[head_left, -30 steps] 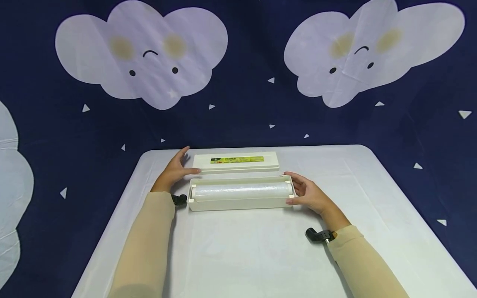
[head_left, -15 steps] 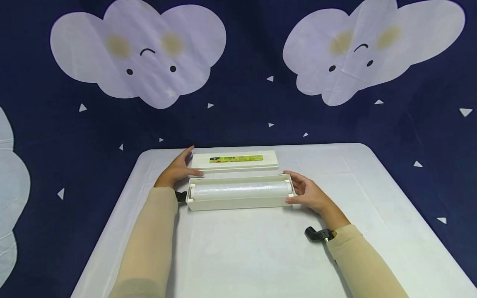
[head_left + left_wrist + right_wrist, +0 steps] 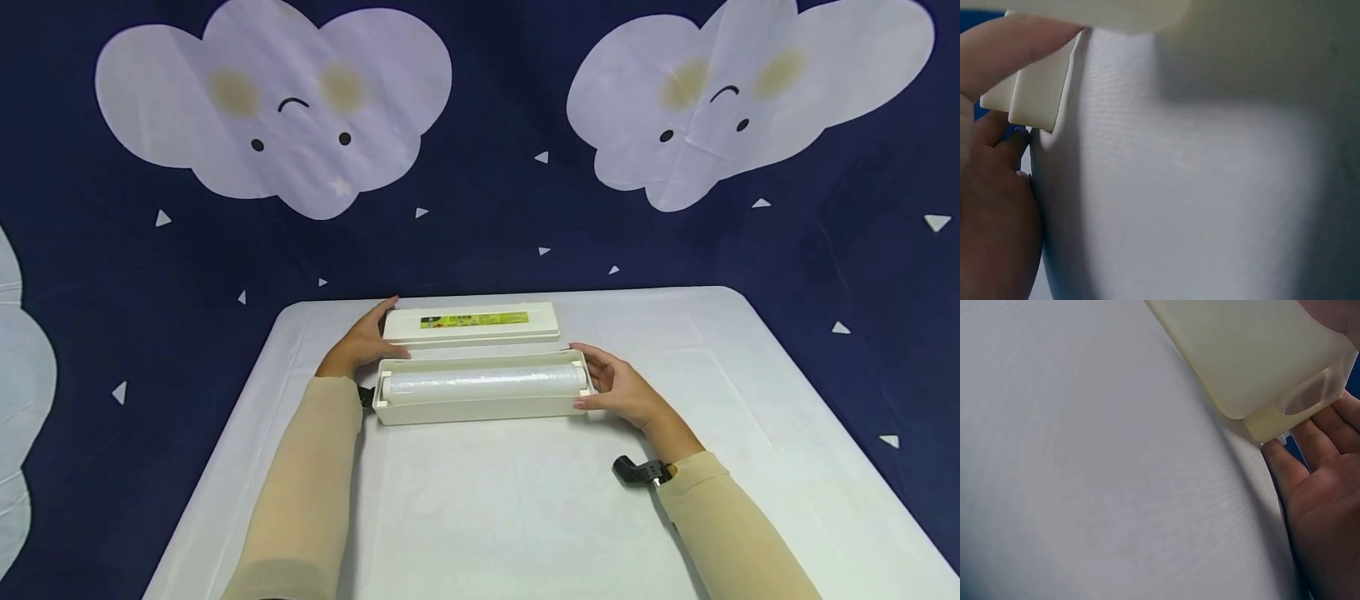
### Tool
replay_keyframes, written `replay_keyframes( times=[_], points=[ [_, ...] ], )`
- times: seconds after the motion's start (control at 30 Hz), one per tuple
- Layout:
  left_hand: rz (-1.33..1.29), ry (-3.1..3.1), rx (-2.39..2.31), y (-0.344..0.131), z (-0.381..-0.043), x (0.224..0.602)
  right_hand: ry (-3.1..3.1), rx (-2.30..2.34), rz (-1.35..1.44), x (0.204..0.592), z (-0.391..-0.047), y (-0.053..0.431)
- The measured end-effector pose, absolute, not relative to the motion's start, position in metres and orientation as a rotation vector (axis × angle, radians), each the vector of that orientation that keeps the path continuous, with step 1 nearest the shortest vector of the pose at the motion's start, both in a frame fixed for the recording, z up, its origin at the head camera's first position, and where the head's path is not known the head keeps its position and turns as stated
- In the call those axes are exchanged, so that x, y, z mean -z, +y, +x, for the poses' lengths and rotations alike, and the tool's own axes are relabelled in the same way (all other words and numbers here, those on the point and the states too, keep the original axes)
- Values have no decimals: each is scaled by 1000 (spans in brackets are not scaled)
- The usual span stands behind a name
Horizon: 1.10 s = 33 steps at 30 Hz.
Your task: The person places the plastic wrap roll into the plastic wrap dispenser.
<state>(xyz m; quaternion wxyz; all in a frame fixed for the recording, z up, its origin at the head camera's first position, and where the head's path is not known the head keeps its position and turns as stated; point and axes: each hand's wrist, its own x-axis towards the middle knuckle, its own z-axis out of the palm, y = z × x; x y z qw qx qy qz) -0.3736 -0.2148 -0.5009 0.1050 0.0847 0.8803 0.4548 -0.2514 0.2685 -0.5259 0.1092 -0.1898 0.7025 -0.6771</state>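
A long cream-white box (image 3: 480,408) lies across the table, its top off, holding a roll of cling film (image 3: 483,383). Behind it rests the matching lid (image 3: 495,335), which bears a yellow-green label (image 3: 474,320). My left hand (image 3: 360,340) spans the lid's left end, thumb along the front side and fingers at the back. In the left wrist view that thumb (image 3: 1022,44) lies against the lid (image 3: 1038,97). My right hand (image 3: 626,392) grips the box's right end, thumb at the front and fingers behind. The right wrist view shows fingers (image 3: 1319,444) under the box's end (image 3: 1254,356).
A white-covered table (image 3: 517,508) with rounded far corners carries the box and lid. Close behind its far edge hangs a dark blue cloth (image 3: 480,217) printed with clouds and triangles. A black wrist camera (image 3: 637,471) sits on my right wrist.
My left hand has slid right, closer around the lid's left end. The right hand stays at the box's end; box and lid keep their places, while the head view shifts slightly.
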Motion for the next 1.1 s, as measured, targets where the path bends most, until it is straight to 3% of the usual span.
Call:
replay_keyframes(
  times=[1.1],
  points=[
    [274, 2372, -1819, -213, -365, 501, 2030, 2029, -551, 528, -250, 268]
  ],
)
